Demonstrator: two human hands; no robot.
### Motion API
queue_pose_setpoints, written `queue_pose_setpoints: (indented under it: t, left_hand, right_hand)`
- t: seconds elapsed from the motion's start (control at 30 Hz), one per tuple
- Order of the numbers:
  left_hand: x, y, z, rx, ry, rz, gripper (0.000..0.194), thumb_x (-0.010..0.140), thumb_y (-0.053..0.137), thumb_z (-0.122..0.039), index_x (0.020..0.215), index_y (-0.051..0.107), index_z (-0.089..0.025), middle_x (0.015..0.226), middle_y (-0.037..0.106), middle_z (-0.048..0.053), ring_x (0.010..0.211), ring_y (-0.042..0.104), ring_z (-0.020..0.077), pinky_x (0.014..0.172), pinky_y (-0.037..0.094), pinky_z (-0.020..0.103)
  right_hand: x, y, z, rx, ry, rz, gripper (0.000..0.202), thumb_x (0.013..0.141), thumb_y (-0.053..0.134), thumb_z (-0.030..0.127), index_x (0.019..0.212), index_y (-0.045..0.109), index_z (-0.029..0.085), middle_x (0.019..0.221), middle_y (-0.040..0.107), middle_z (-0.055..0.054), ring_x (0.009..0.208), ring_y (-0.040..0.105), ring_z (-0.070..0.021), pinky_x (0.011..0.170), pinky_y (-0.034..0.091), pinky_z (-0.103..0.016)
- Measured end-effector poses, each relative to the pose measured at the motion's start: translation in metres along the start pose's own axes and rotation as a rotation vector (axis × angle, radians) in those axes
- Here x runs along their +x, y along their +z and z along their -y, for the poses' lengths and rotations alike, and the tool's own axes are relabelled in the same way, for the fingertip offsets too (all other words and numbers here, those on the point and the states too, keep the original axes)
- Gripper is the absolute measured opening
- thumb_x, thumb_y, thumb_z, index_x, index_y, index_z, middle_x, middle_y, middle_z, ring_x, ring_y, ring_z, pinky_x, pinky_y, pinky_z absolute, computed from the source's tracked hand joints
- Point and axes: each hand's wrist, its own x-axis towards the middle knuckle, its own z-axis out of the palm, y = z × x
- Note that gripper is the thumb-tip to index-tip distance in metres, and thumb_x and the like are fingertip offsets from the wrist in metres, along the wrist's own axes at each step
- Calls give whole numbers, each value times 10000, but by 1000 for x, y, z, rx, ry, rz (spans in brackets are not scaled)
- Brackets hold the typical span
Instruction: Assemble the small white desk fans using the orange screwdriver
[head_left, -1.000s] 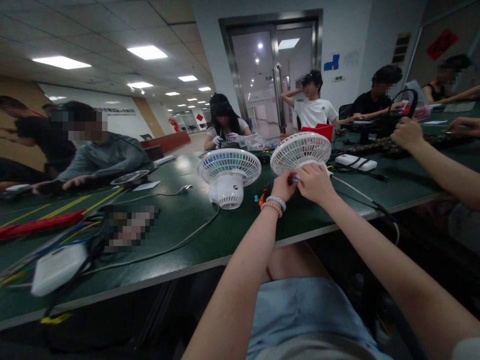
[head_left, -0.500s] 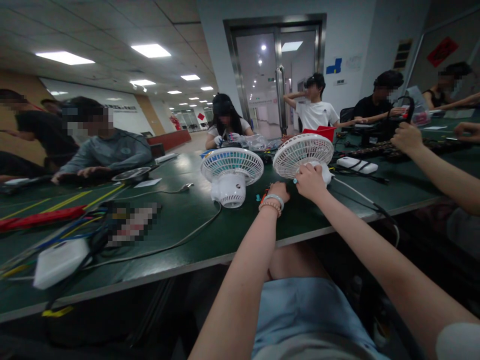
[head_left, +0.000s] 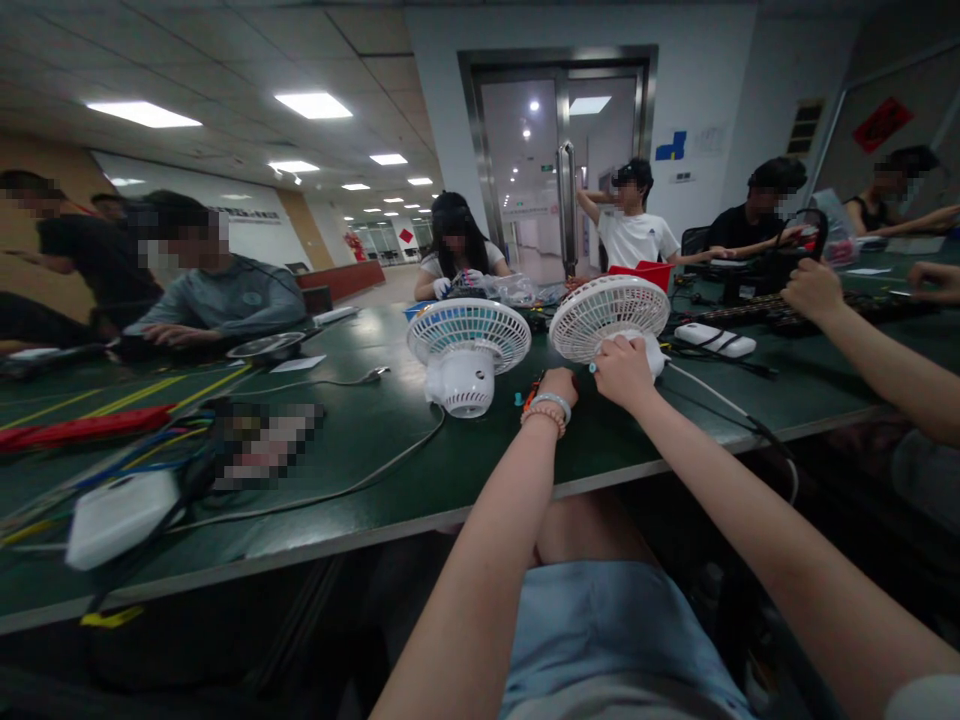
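Green tabletop [head_left: 390, 420] spreads across our view, and on it two white fans sit close together, their grilles just apart. The right fan [head_left: 589, 325] is the one we are working on, near the table's front edge, its white cord [head_left: 712, 390] trailing off to the right. The left fan [head_left: 469, 340] stands beside it, untouched by us.

What has changed is our hands: a second ago both met at the right fan's housing, and now they are apart. Our right hand [head_left: 624, 372] is there still, fingers curled against the housing; we cannot tell whether it grasps firmly or only rests. Our left hand [head_left: 561, 384] has dropped to the table beside an orange item [head_left: 531, 392], and its fingers are hidden, so we cannot tell what, if anything, it holds. We judge that the two-handed work has paused, with one hand minding the fan.

Smallest of all, a pale-blue bit [head_left: 592, 367] shows at our right fingers, and a teal piece [head_left: 518, 399] lies beside the orange item.
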Motion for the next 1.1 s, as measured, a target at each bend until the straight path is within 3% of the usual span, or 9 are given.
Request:
queue_pose_setpoints:
  t: [0.33, 0.6, 0.77, 0.9, 1.1]
  left_hand:
    - [3, 5, 3, -10, 10, 14, 213, 754, 507, -130, 890, 669, -116, 953, 667, 162, 936, 622, 231, 862, 445, 300]
    - [0, 8, -1, -116, 40, -102, 245, 787, 451, -114, 959, 627, -117, 951, 666, 146, 896, 624, 210, 806, 458, 295]
    - [-4, 6, -8, -174, 119, -168, 228, 777, 456, -100, 880, 654, -143, 921, 672, 111, 861, 616, 185, 818, 449, 280]
    - [-6, 1, -13, -204, 132, -260, 217, 792, 449, -121, 886, 645, -136, 927, 650, 118, 884, 587, 190, 842, 440, 308]
    - [-7, -6, -18, -471, 180, -585, 164, 791, 480, -143, 862, 628, -154, 899, 625, 72, 859, 560, 146, 827, 447, 277]
  right_hand:
    - [0, 2, -2, -2, -16, -18, 280, 800, 433, 265, 834, 675, 129, 988, 585, -138, 960, 396, -264, 786, 219, -405]
    - [0, 2, -2, 2, -10, -8, 287, 805, 426, 253, 849, 683, 133, 991, 585, -144, 973, 394, -268, 787, 223, -406]
    - [1, 3, -1, 4, -3, 14, 276, 794, 437, 238, 870, 679, 131, 1011, 584, -148, 982, 395, -269, 786, 225, -401]
    - [1, 4, -1, 7, -6, 21, 268, 789, 443, 232, 866, 675, 122, 1006, 585, -151, 986, 398, -272, 785, 234, -396]
    - [0, 4, -1, 8, -15, -20, 263, 786, 448, 231, 865, 669, 110, 963, 588, -149, 968, 410, -274, 775, 247, -396]
